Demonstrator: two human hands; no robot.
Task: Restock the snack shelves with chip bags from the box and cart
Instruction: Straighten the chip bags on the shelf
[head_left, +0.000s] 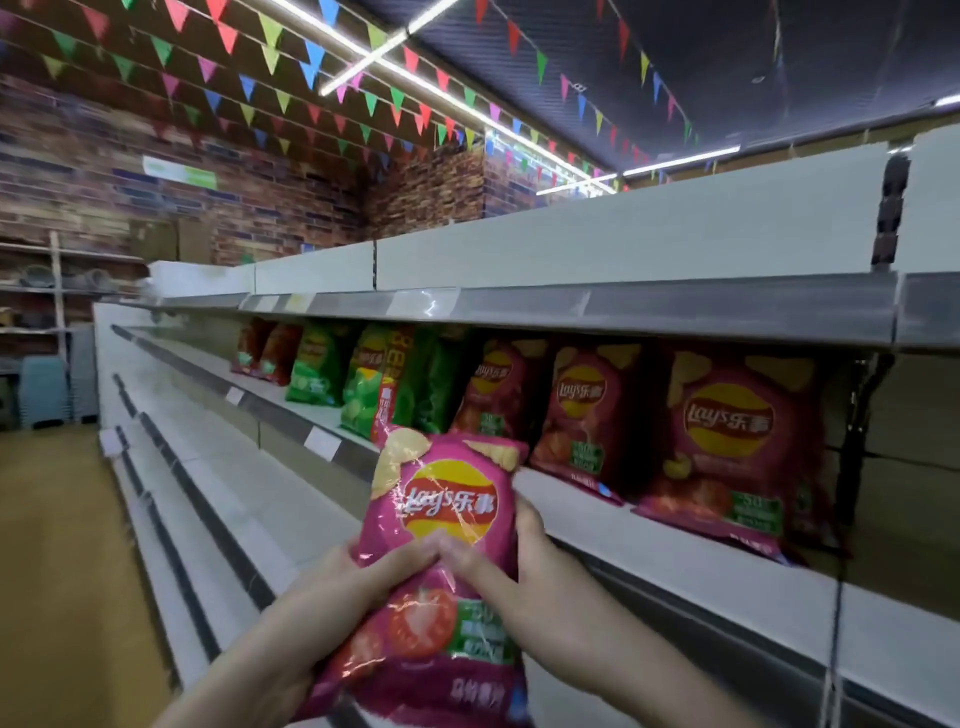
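A pink chip bag (441, 525) with a tomato picture is held upright in front of the shelf, low in the middle of the view. My left hand (358, 577) grips its left edge with the thumb across the front. My right hand (519, 566) grips its right side, fingers curled behind the bag. Just beyond it runs the second shelf (649, 540), which carries a row of red chip bags (727, 447) on the right and green chip bags (374, 384) further left. The box and cart are out of view.
The shelf unit has a bare top shelf (571, 304) and several bare lower shelves (218, 467) running away to the left. A tan floor aisle (52, 545) lies on the left. A brick wall and racks stand at the far end.
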